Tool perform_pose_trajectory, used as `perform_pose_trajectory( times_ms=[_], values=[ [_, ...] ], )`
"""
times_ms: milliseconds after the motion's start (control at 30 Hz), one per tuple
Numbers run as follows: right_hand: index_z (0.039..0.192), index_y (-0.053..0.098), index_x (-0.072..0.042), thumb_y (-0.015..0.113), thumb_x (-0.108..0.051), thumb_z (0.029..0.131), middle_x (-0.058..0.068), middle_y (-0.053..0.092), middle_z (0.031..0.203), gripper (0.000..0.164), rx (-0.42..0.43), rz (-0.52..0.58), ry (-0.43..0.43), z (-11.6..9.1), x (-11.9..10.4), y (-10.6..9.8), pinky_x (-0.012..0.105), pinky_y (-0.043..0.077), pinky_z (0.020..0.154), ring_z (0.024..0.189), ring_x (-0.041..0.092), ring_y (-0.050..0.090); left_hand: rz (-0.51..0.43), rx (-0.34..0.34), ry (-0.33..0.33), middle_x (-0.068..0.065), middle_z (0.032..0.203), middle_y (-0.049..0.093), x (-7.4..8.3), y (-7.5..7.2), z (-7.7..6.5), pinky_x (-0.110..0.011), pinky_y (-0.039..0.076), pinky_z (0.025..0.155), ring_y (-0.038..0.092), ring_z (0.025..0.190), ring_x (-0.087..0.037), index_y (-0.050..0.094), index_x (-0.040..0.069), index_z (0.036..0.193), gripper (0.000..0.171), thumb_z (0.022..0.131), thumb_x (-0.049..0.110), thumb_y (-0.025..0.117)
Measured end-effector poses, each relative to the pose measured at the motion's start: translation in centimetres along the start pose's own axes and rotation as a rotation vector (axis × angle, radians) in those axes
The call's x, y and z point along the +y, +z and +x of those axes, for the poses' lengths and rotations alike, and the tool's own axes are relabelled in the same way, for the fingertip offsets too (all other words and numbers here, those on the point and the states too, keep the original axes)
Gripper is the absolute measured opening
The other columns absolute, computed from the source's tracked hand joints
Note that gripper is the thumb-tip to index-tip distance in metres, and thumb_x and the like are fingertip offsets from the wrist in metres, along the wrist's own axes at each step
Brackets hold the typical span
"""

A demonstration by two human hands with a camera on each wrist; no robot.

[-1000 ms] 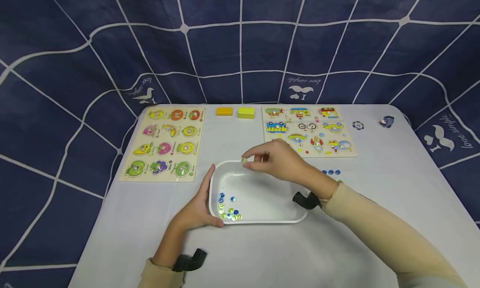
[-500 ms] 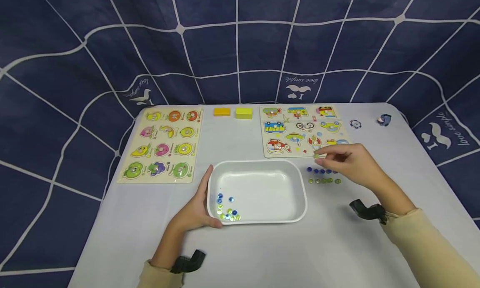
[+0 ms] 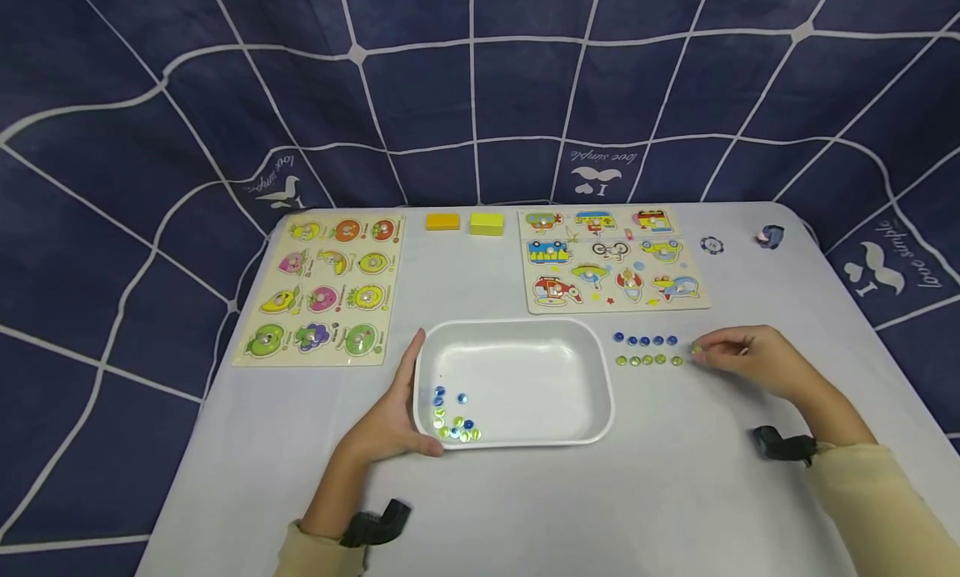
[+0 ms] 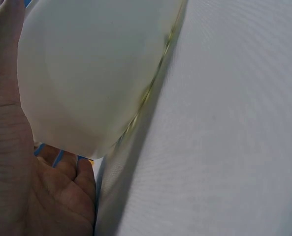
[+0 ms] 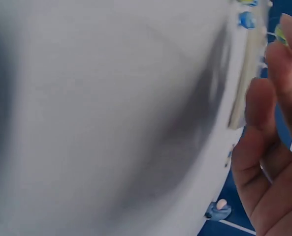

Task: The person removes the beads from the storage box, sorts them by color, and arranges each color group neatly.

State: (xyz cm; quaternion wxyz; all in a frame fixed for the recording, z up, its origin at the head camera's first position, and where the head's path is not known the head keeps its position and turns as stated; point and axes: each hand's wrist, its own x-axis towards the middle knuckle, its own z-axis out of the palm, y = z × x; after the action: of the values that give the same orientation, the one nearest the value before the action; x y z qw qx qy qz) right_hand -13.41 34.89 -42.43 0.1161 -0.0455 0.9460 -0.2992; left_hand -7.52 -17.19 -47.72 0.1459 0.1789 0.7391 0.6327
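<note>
A white rectangular tray stands on the table, with several blue and yellow-green marbles gathered in its near left corner. At the tray's left end is my left hand, holding it with the thumb at the near corner and fingers along the side. In the left wrist view the tray wall lies between thumb and fingers. Right of the tray, my right hand pinches a yellow-green marble between thumb and forefinger. It is just past the right ends of a blue marble row and a yellow-green marble row.
A fruit puzzle board lies at the left, a vehicle puzzle board behind the marble rows. Between them at the back sit an orange block and a yellow block. A poker chip and small blue figurine are back right.
My right hand has carried the yellow-green marble from above the tray's far edge rightward to the ends of the marble rows. My left hand has stayed at the tray.
</note>
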Motion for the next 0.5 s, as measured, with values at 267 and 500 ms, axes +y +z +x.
perform_pose_trajectory(
  times_ms=[267, 500],
  values=[
    [0.102, 0.073, -0.013, 0.072, -0.043, 0.08, 0.001, 0.068, 0.08, 0.037, -0.071, -0.025, 0.024, 0.4, 0.7, 0.9, 0.018, 0.044, 0.061, 0.068, 0.005, 0.054, -0.007, 0.004, 0.005, 0.003, 0.16, 0.008, 0.1, 0.0, 0.0, -0.037, 0.023, 0.112, 0.014, 0.147, -0.026, -0.01, 0.036, 0.15, 0.14, 0.054, 0.041, 0.091],
    [0.102, 0.073, -0.014, 0.073, -0.037, 0.081, 0.0, 0.065, 0.077, 0.031, -0.092, -0.045, 0.05, 0.7, 0.9, 1.3, 0.02, 0.044, 0.059, 0.069, 0.007, 0.052, -0.006, 0.001, 0.022, 0.001, 0.16, 0.008, 0.1, 0.1, -0.1, -0.041, 0.023, 0.112, 0.016, 0.146, -0.029, -0.011, 0.034, 0.15, 0.14, 0.054, 0.044, 0.09]
  ],
)
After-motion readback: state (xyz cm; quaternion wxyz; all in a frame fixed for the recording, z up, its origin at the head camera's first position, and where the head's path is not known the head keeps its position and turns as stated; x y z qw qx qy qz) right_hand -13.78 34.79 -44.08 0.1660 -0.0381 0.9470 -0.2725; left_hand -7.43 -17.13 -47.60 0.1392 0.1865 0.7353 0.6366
